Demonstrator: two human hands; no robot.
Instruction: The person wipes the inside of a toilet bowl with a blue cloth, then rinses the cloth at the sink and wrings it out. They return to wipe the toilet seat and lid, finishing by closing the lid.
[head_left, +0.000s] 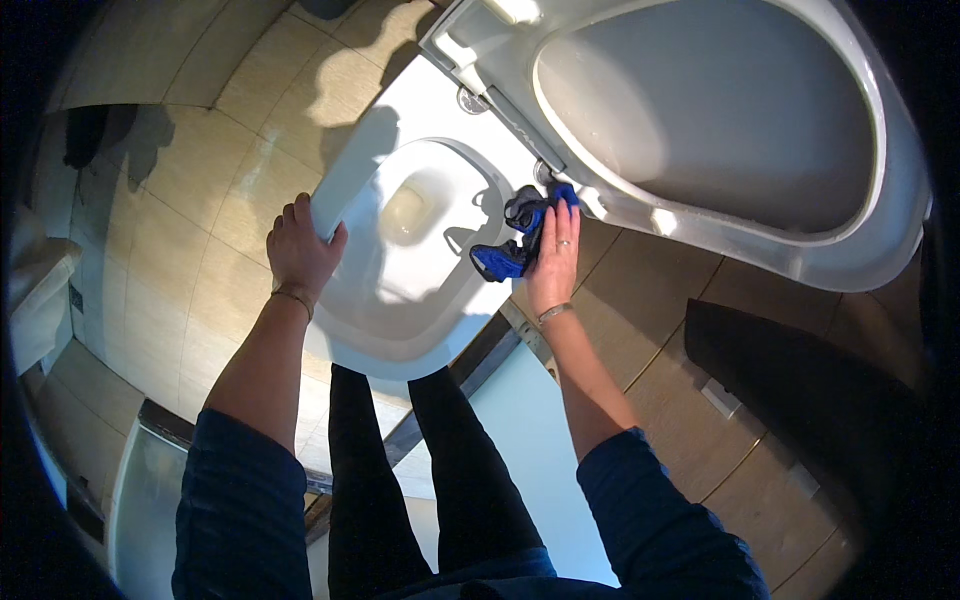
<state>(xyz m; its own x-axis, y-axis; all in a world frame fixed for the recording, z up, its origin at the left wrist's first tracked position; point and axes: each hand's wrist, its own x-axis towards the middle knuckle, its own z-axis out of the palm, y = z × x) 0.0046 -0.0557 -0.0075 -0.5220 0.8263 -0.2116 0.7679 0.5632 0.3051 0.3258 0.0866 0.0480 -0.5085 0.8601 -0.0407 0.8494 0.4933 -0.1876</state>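
A white ceramic toilet bowl (367, 330) stands in front of me, with a little water (405, 214) in its basin. At its left side my left hand (304, 247) holds the outer edge of the rim, thumb on top and fingers outside. My right hand (555, 259) presses a crumpled blue and black cloth (499, 261) on the right side of the rim, near the hinge. The cloth bunches up past my fingers, and part of it is hidden under them. The seat (866, 127) and the lid (750, 127) are tilted up behind the bowl.
Beige tiles (180, 195) cover the surfaces around the toilet. A dark panel-like shape (787, 382) juts in at the right, above a small white box (721, 397). On the left is a white fixture (37, 300). My legs (375, 465) stand against the bowl's front.
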